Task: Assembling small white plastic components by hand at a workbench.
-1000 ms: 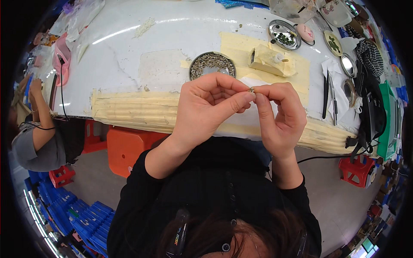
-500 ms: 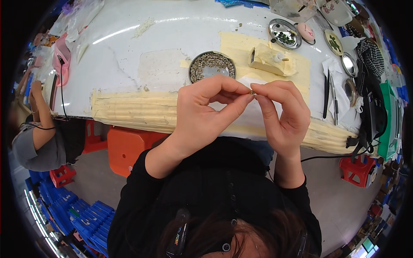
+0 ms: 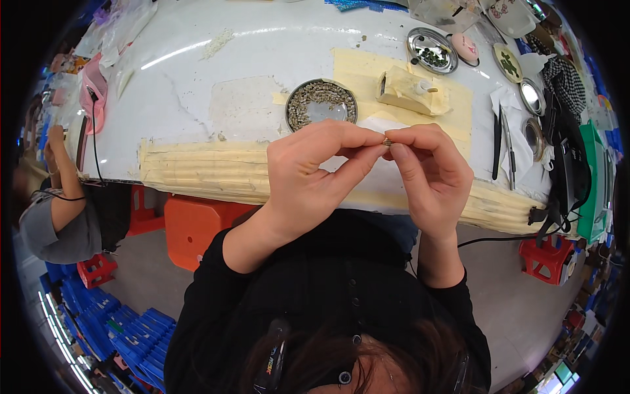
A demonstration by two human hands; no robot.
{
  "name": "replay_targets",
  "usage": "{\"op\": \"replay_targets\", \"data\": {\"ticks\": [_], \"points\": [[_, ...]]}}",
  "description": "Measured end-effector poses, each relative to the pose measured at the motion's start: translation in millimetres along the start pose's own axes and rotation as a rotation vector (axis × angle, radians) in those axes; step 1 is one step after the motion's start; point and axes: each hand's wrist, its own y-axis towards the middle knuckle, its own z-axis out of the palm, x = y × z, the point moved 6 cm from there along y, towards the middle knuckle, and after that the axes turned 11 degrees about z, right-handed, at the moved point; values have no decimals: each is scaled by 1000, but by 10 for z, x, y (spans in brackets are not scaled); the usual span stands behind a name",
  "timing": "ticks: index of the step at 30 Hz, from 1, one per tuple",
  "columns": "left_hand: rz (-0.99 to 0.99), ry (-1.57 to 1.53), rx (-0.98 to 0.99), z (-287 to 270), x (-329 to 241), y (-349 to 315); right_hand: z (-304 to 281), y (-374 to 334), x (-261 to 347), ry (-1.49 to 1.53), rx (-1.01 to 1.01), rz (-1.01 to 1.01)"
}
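My left hand [image 3: 315,164] and my right hand [image 3: 430,167] meet above the table's near edge, thumb and forefinger of each pinched together. Between the fingertips sits a tiny metallic piece [image 3: 388,142], mostly covered and too small to name. Just beyond my left hand stands a round dish [image 3: 289,121] holding many small brownish-silver pieces. Behind my right hand is a block wrapped in cream tape [image 3: 401,98], with a white nozzle-like tip on it.
At right lie black tweezers [image 3: 497,148], a silver slim tool [image 3: 510,154] and round tins [image 3: 533,98]. A metal plate [image 3: 453,64] with dark green bits stands farther back. Cream padding [image 3: 197,164] lines the front edge. An orange stool [image 3: 187,226] and a seated person [image 3: 62,223] are left.
Both hands stay pinched together in nearly the same place. The right thumb and fingertips have shifted slightly around the tiny piece.
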Motion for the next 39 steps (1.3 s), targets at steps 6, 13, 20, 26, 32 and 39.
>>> {"op": "replay_targets", "data": {"ticks": [6, 13, 20, 26, 32, 39], "points": [[-114, -161, -13, 23, 63, -23, 2, -4, -34, 112, 28, 26], [-49, -91, -16, 14, 49, -9, -16, -5, -23, 12, -32, -48], [29, 8, -16, -1, 32, -1, -8, -7, -16, -16, -50, -61], [-15, -39, -37, -6, 62, 5, -6, -7, -8, -35, -56, -73], [-6, -30, -21, -10, 60, 17, -5, -9, 5, -61, -53, -90], [-29, -80, -23, -2, 82, 25, -4, -9, 12, -56, -48, -96]]}}
